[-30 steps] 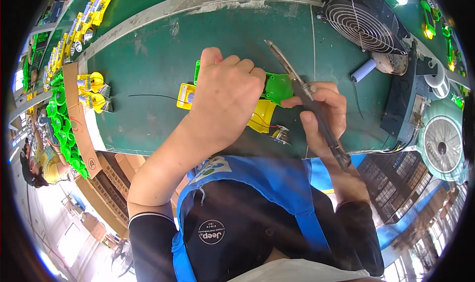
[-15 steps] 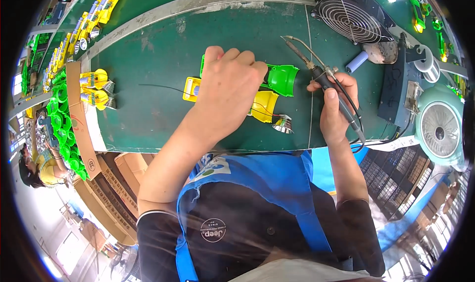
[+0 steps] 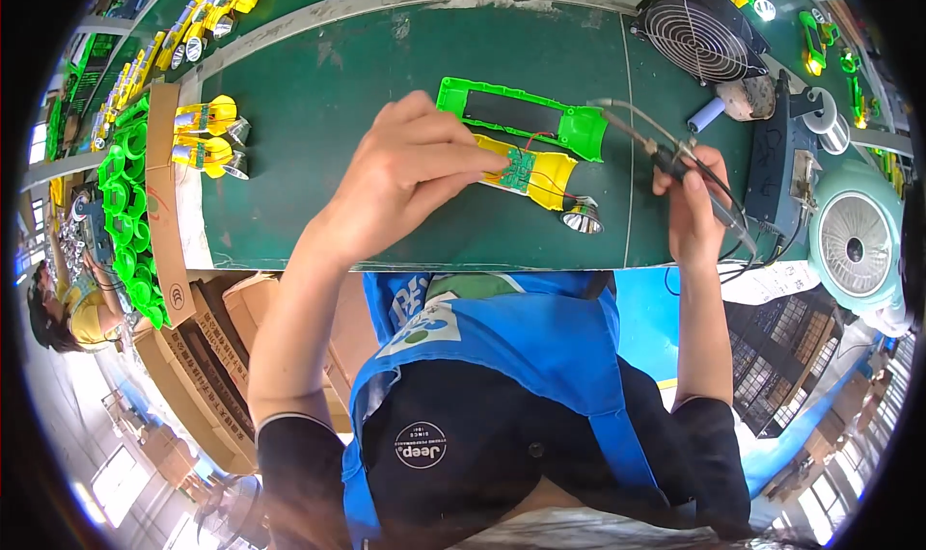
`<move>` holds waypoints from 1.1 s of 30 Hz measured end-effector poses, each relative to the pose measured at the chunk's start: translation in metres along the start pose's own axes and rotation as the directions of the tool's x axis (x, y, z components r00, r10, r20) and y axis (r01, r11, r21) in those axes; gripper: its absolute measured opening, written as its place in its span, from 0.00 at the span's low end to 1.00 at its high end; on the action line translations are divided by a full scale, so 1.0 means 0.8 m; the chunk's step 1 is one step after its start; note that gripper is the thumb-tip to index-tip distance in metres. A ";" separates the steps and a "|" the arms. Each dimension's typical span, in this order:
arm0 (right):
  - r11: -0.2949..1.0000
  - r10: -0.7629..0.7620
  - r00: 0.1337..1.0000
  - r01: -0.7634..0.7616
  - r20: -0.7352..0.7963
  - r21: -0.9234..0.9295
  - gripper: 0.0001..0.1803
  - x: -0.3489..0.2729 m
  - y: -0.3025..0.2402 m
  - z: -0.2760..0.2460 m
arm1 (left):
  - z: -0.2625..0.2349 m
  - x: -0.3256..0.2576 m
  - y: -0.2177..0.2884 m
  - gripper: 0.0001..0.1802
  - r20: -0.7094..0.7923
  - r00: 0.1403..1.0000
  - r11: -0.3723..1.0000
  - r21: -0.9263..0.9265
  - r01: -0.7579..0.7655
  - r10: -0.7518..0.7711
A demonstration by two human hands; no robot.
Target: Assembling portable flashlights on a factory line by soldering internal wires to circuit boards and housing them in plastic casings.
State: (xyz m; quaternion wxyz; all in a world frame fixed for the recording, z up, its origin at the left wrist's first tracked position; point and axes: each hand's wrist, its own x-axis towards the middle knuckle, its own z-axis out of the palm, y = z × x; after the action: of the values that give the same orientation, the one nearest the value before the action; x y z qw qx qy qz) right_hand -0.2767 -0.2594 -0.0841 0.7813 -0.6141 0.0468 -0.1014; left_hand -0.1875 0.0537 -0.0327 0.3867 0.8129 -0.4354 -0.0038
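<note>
My left hand (image 3: 400, 169) pinches its thumb and fingertips together at the left end of a yellow lamp shell half (image 3: 550, 178); whatever lies between them is hidden. In that shell is a green circuit board (image 3: 519, 172). Thin wires run from it to a silvery reflector (image 3: 583, 216) at the shell's right end. Just beyond lies a green shell half (image 3: 585, 132) with a dark panel inside, joined to the board by red wire. My right hand (image 3: 696, 203) is closed around a soldering iron (image 3: 735, 224), its tip pointing up and left, apart from the shells.
Far right are a black fan (image 3: 696, 34), a lilac cylindrical cell (image 3: 707, 114), a dark blue box (image 3: 769, 164) and a solder spool (image 3: 827, 119). On the left, yellow lamp parts (image 3: 204, 153) sit beside a cardboard box wall (image 3: 168, 203) with green shells behind it.
My left hand has shifted left and turned, uncovering the circuit board and the green shell. The soldering iron has moved right in my right hand. The whole view has shifted slightly.
</note>
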 end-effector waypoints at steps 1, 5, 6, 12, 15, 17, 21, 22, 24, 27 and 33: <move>1.000 -0.002 1.000 0.002 -0.005 0.001 0.15 -0.004 -0.005 -0.003 | 0.001 0.005 -0.001 0.14 0.003 1.000 1.000 0.000 -0.004 0.004; 0.987 0.156 0.984 -0.153 0.085 -0.046 0.15 -0.004 -0.014 0.000 | 0.011 0.018 -0.001 0.08 0.167 0.985 0.996 0.079 0.028 -0.041; 0.980 0.195 0.977 -0.191 0.091 -0.051 0.15 0.000 -0.015 0.004 | 0.015 0.021 -0.001 0.07 0.197 0.979 0.993 0.119 0.020 -0.043; 0.949 0.308 0.925 -0.282 0.224 -0.141 0.13 0.027 -0.014 0.019 | 0.025 0.028 0.014 0.07 0.196 0.977 0.953 0.302 0.018 -0.081; 0.939 0.337 0.900 -0.300 0.275 -0.167 0.12 0.034 -0.016 0.023 | 0.026 0.033 0.016 0.08 0.242 0.963 0.937 0.348 0.032 -0.122; 0.923 0.379 0.881 -0.336 0.284 -0.189 0.11 0.035 -0.020 0.025 | 0.026 0.034 0.014 0.07 0.247 0.960 0.939 0.341 0.039 -0.129; 0.914 0.400 0.868 -0.353 0.294 -0.200 0.10 0.037 -0.020 0.029 | 0.026 0.036 0.011 0.08 0.260 0.956 0.937 0.348 0.036 -0.133; 0.914 0.395 0.871 -0.340 0.291 -0.222 0.09 0.037 -0.020 0.029 | 0.027 0.036 0.009 0.08 0.260 0.956 0.937 0.346 0.038 -0.135; 0.912 0.393 0.873 -0.329 0.290 -0.245 0.09 0.036 -0.020 0.029 | 0.028 0.037 0.007 0.09 0.276 0.952 0.935 0.355 0.025 -0.130; 0.905 0.389 0.878 -0.309 0.277 -0.293 0.09 0.036 -0.022 0.030 | 0.026 0.039 0.008 0.09 0.284 0.950 0.936 0.352 0.020 -0.127; 0.935 0.316 0.888 -0.231 0.334 -0.270 0.09 0.034 -0.017 0.025 | 0.027 0.038 0.007 0.09 0.265 0.957 0.940 0.340 0.025 -0.121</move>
State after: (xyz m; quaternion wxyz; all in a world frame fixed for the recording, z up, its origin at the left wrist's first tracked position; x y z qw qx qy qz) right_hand -0.2475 -0.2493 -0.0645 0.7084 -0.6928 -0.0046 0.1348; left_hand -0.1804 0.0168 -0.0346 0.1773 0.8734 -0.4496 -0.0602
